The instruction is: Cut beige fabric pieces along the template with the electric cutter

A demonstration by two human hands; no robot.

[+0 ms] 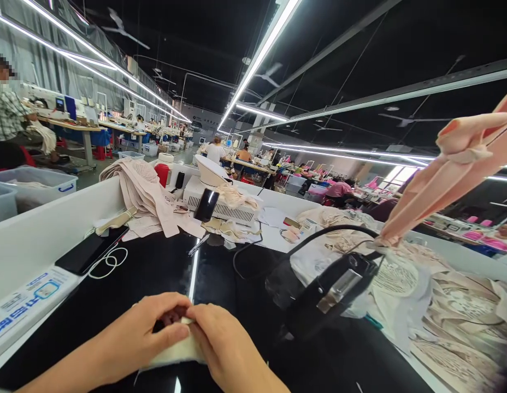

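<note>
Low in the head view, my left hand (141, 335) and my right hand (227, 344) meet over the glossy black tabletop (155, 273). Between them is a small cream piece of cloth (177, 352), with the fingers of both hands pinching its upper edge. Part of the cloth is hidden under my hands. To the right of my right hand stands a black tool (333, 295) with a metal plate and a thick black cable. A knotted pink fabric strip (417, 191) runs from its top end toward the upper right.
Lace-patterned beige pieces (462, 305) pile up on the right. At the back are stacked beige cloth strips (142, 191), a dark cylinder (207, 204) and a vented white machine (220, 204). A black phone (92, 251) and a printed white box (28, 305) lie left. Other people work beyond.
</note>
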